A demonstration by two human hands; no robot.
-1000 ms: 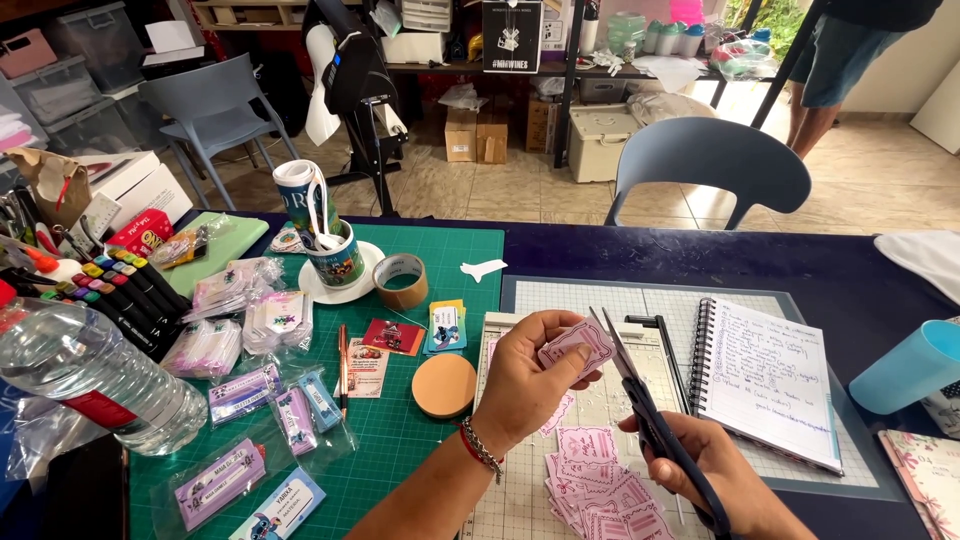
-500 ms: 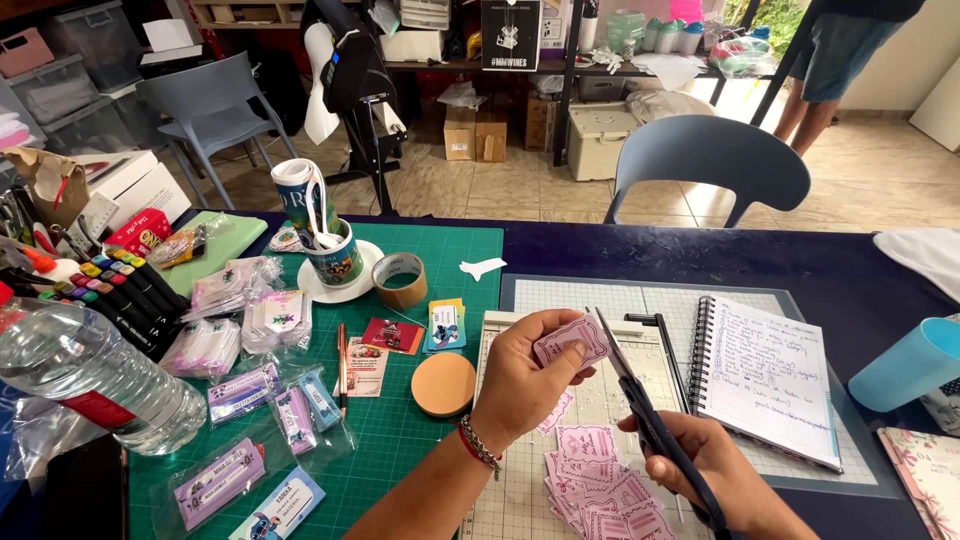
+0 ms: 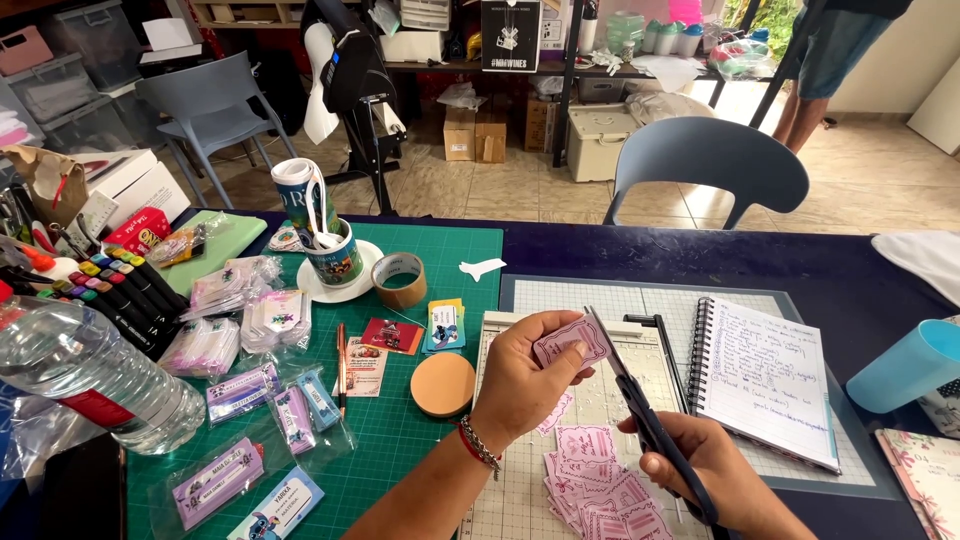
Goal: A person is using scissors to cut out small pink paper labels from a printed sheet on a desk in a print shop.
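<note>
Holding pink scalloped tag [image 3: 568, 343] | left hand [image 3: 520, 380] | scissors [image 3: 640, 410] in right hand [image 3: 700, 470]

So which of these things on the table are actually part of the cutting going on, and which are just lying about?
In use:
left hand, holding the small pink paper label
right hand, holding the dark-handled scissors
stack of cut pink labels
white gridded paper trimmer beneath

Lying about:
round cork coaster
brown tape roll
spiral notebook
clear plastic water bottle
turquoise plastic cup
</note>
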